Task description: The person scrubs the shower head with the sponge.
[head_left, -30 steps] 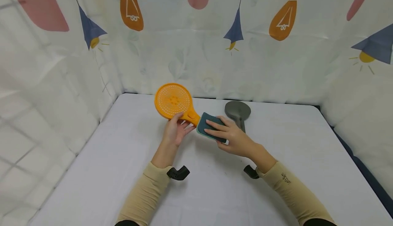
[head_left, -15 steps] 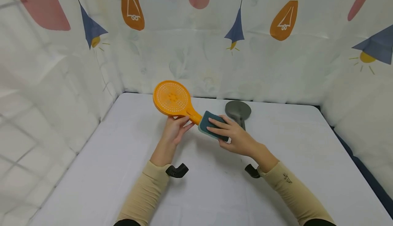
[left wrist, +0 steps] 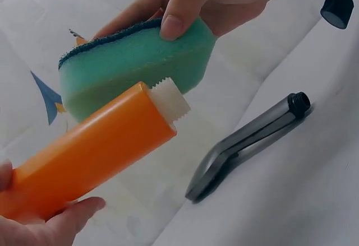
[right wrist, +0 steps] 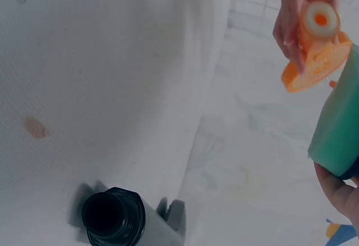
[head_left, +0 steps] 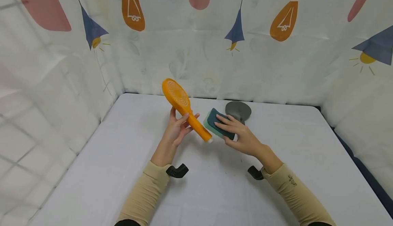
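Note:
An orange shower head [head_left: 177, 94] with a perforated round face is held up over the table by my left hand [head_left: 177, 130], gripped where the handle meets the head. Its handle points down toward the right, ending in a white threaded tip [left wrist: 170, 101]. My right hand [head_left: 242, 139] grips a sponge [head_left: 219, 123], dark green scouring layer facing up and light green foam [left wrist: 134, 69] beneath. The sponge is just right of the orange handle, with a small gap between them in the head view. In the left wrist view the right thumb presses on the foam side.
A grey shower head [head_left: 238, 110] lies on the white table [head_left: 212, 192] behind my right hand, its black threaded end [right wrist: 106, 215] showing in the right wrist view. A white curtain [head_left: 190, 55] printed with lamps and bulbs stands behind the table.
My left hand has turned the orange shower head, so its face now shows edge-on and the handle end is uncovered. The sponge has moved slightly right, off the handle.

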